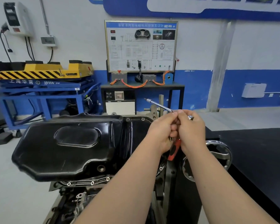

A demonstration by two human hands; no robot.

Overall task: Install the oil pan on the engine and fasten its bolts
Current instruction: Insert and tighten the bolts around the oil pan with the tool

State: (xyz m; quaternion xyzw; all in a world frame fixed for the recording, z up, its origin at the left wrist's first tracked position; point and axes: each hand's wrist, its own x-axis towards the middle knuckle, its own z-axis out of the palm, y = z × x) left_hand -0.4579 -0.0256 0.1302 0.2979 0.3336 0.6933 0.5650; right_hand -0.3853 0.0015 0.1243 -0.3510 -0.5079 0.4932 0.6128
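Big black oil pan is sitting on top of the engine, flange down. A few bolts show along its front edge, and a couple more at the back. Behind it there's a yellow lift table on a blue frame, plus a wiring training board against the wall. The chrome handwheel is off to the right of the engine. Both hands are up above the pan's right end, pressed together. The left hand and right hand are both curled tight around a ratchet with an orange handle. Its extension bar pokes up and to the left. Something small and metal peeks out under the left fist, can't tell what.
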